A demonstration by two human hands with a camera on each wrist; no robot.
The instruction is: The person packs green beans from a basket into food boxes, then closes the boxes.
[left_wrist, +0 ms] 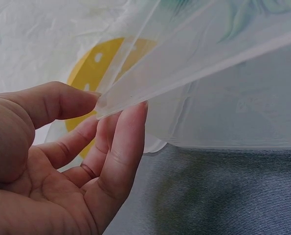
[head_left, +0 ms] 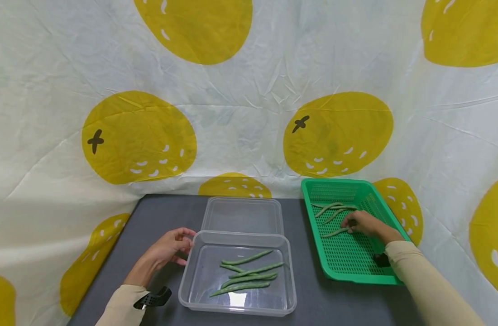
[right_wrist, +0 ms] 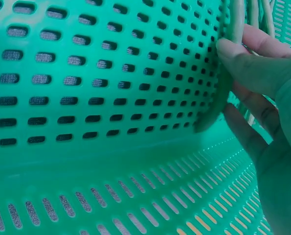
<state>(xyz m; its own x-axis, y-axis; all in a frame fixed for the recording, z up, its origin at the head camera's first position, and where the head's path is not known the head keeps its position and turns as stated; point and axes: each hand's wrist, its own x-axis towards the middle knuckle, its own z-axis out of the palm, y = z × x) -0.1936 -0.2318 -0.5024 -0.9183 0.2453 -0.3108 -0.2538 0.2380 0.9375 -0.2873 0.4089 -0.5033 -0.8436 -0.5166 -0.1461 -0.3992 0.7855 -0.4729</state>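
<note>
- White wrinkly sheet (head_left: pixel 241 140) with big yellow fruit printed on it, hanging behind everything.
- Dark grey table (head_left: pixel 163 210); a strip of it runs between the two bins, so there's room to move.
- One green plastic basket (head_left: pixel 338 260), slotted walls, far rim near the sheet.
- One clear plastic container (head_left: pixel 237 310), rounded corners, five skinny green beans (head_left: pixel 246 286) inside.
- One flat clear lid (head_left: pixel 242 215) just behind it.
- Left hand (head_left: pixel 169 246): pinching the container's rim.
- Right hand (head_left: pixel 365 222): narrow pinch on one bean (head_left: pixel 333 233) in the basket, maybe four loose beans (head_left: pixel 334 216) beyond, hard to count.
</note>
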